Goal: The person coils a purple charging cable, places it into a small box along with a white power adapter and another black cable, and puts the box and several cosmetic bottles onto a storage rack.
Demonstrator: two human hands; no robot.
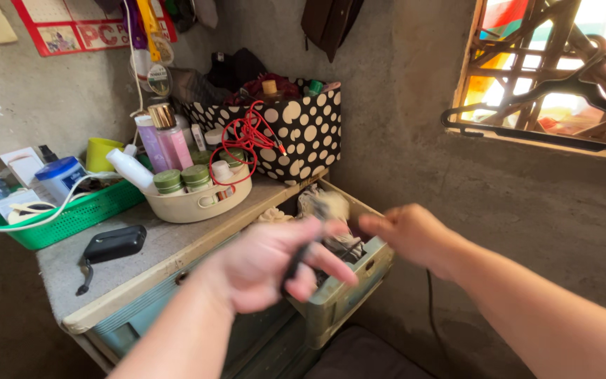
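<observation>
We see two bare hands over an open drawer (pixel 359 270) at the near right corner of a worn cabinet (pixel 106 281) set against a concrete wall. The left hand (pixel 268 263) is closed around a thin dark object (pixel 301 258), blurred by motion, pinched between thumb and curled fingers just above the drawer's front edge. The right hand (pixel 405 231), also blurred, hovers just right of it with fingers drawn together; we cannot tell whether it grips anything. The drawer holds pale cloth and small items too smeared to name.

On the cabinet top, far of the hands, stands a round cream tub (pixel 201 200) of bottles and green-lidded jars, with a red cord (pixel 243 137) draped over it. Behind it sits a black box with cream dots (pixel 306 130). To the left, a green basket (pixel 71 217) holds a white cable and a blue-lidded jar (pixel 59 174). A black pouch (pixel 113 244) lies near it on the bare top.
</observation>
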